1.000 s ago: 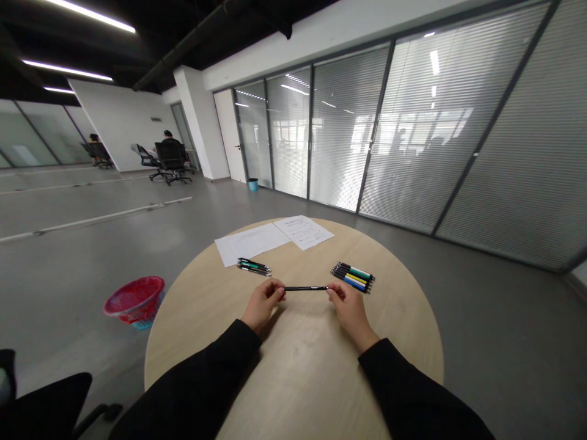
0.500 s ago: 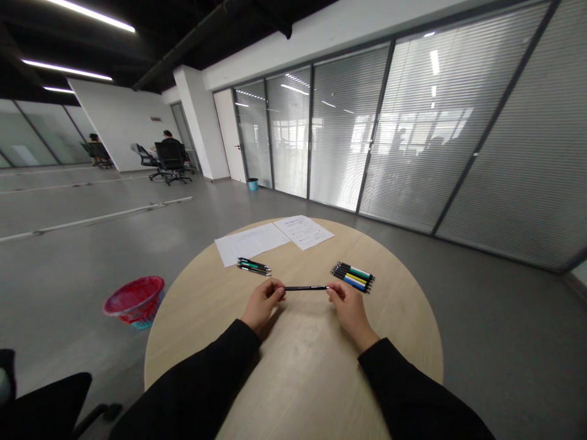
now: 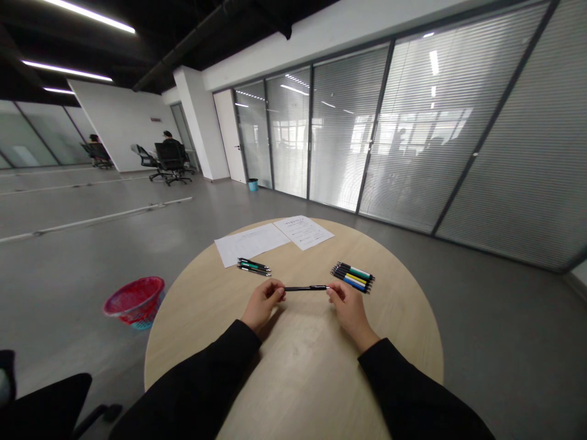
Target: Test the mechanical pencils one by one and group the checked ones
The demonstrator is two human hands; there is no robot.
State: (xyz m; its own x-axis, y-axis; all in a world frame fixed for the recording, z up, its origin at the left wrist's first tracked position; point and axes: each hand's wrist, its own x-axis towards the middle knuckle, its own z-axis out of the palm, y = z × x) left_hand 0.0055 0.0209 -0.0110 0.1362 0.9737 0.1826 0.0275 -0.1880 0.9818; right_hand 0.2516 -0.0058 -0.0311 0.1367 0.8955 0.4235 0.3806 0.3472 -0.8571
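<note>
A thin black pen (image 3: 306, 288) lies level between my two hands, just above the round wooden table (image 3: 293, 366). My left hand (image 3: 263, 304) pinches its left end and my right hand (image 3: 348, 305) pinches its right end. Beyond my right hand, a bunch of several pens (image 3: 353, 276) with green, yellow, blue and white barrels lies on the table. A smaller group of pens (image 3: 254, 266), black and green, lies beyond my left hand.
Two printed sheets of paper (image 3: 274, 237) lie at the table's far edge. A red waste basket (image 3: 135, 301) stands on the floor to the left. A black chair (image 3: 46, 406) is at lower left. People sit at distant office chairs (image 3: 169, 160).
</note>
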